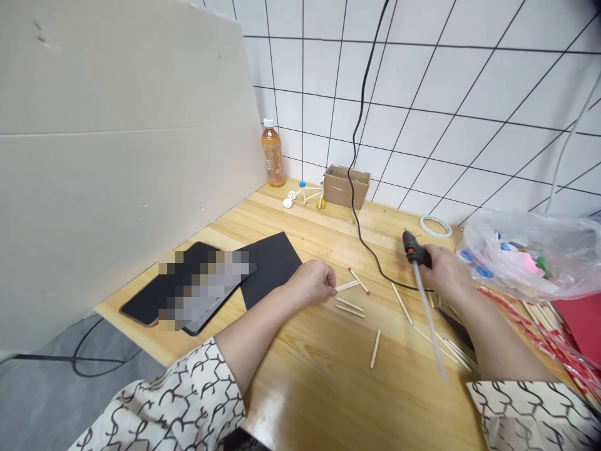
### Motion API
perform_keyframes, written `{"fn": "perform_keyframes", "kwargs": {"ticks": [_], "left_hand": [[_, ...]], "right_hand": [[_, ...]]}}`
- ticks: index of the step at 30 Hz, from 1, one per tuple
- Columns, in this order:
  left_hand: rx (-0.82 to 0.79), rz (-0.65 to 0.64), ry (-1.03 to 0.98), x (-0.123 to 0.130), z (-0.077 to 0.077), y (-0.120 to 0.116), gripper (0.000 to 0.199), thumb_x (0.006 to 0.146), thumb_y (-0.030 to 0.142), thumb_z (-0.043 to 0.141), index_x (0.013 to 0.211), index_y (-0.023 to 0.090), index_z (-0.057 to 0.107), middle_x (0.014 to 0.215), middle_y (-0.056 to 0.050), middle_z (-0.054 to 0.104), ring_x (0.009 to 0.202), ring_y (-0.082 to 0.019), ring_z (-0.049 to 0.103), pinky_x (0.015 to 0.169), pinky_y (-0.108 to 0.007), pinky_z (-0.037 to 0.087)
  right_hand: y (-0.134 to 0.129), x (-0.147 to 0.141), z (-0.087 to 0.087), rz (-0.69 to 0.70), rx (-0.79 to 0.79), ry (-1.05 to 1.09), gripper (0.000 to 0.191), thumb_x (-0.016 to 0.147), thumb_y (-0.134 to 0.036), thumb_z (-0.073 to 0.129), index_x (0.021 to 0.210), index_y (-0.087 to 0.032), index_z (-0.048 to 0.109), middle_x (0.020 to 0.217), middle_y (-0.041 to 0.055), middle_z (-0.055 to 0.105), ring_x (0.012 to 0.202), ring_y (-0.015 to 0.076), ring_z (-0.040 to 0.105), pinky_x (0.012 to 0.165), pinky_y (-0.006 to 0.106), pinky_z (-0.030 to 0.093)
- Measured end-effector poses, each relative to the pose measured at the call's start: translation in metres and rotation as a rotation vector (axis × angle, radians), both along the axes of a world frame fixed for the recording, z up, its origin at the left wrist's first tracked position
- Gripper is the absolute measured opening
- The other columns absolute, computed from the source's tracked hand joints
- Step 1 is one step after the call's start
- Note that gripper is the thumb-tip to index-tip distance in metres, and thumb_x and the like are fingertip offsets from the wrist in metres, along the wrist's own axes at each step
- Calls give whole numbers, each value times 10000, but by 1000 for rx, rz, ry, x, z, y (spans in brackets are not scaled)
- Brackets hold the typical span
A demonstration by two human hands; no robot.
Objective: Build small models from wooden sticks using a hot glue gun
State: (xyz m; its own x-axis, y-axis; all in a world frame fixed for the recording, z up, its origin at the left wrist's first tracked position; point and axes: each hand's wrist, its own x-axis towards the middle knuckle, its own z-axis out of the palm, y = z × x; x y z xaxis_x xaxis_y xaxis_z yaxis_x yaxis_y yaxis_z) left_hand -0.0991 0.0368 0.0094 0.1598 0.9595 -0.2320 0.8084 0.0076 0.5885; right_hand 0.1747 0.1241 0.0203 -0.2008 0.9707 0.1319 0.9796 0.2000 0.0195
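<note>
My left hand is closed at the right edge of a black sheet, its fingertips at the end of a wooden stick. A red-tipped matchstick lies just beyond that stick. My right hand is wrapped round the handle of a black glue gun, whose nozzle points away from me. A translucent glue stick extends from the gun's rear. Between and below my hands lie several loose sticks.
Two phones lie at the left. Along the back stand a bottle, a small stick model and a cardboard box. A tape roll, plastic bag and red-tipped matches are at the right; a black cable crosses the table.
</note>
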Motion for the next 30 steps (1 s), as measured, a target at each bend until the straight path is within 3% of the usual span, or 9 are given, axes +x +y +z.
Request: {"fn": "perform_keyframes", "kwargs": {"ticks": [3, 6, 10, 14, 17, 30], "left_hand": [[6, 3, -4, -1, -2, 1, 95, 615, 242, 624, 676, 179, 661, 657, 6, 642, 629, -122, 560, 529, -196, 379], [15, -6, -11, -3, -3, 2, 96, 614, 250, 628, 673, 183, 664, 663, 3, 646, 638, -124, 563, 531, -195, 380], [17, -7, -10, -3, -5, 3, 85, 616, 236, 620, 665, 183, 665, 656, 3, 644, 626, -120, 560, 526, -194, 378], [27, -8, -9, -3, -5, 3, 89, 612, 239, 627, 665, 180, 667, 656, 4, 642, 626, -117, 557, 521, -190, 373], [33, -22, -14, -3, -4, 3, 81, 616, 232, 621, 654, 176, 665, 646, 5, 638, 623, -114, 555, 512, -186, 366], [7, -21, 16, -2, -2, 5, 98, 616, 240, 618, 673, 185, 676, 651, 8, 640, 635, -119, 556, 528, -190, 380]], "right_hand": [[-2, 11, 20, 44, 48, 168, 307, 746, -365, 476, 958, -171, 583, 790, 84, 584, 745, 250, 555, 583, 307, 387], [-9, 16, 41, 87, 71, 302, 299, 736, -439, 504, 909, -214, 599, 854, 70, 601, 795, 257, 563, 650, 339, 411], [-22, 10, 56, 123, -128, 360, 340, 719, -515, 522, 898, -239, 610, 793, 43, 634, 718, 248, 572, 600, 333, 403], [-33, -3, 55, 343, -322, 328, 354, 722, -561, 507, 717, -213, 571, 606, 8, 545, 569, 181, 495, 499, 275, 339], [-39, -13, 52, 444, -436, 329, 363, 758, -550, 484, 660, -202, 502, 598, -9, 493, 563, 148, 454, 486, 247, 312], [-52, -39, 44, 420, -658, 319, 389, 757, -547, 495, 779, -178, 618, 651, 9, 568, 594, 148, 484, 514, 238, 344]]}}
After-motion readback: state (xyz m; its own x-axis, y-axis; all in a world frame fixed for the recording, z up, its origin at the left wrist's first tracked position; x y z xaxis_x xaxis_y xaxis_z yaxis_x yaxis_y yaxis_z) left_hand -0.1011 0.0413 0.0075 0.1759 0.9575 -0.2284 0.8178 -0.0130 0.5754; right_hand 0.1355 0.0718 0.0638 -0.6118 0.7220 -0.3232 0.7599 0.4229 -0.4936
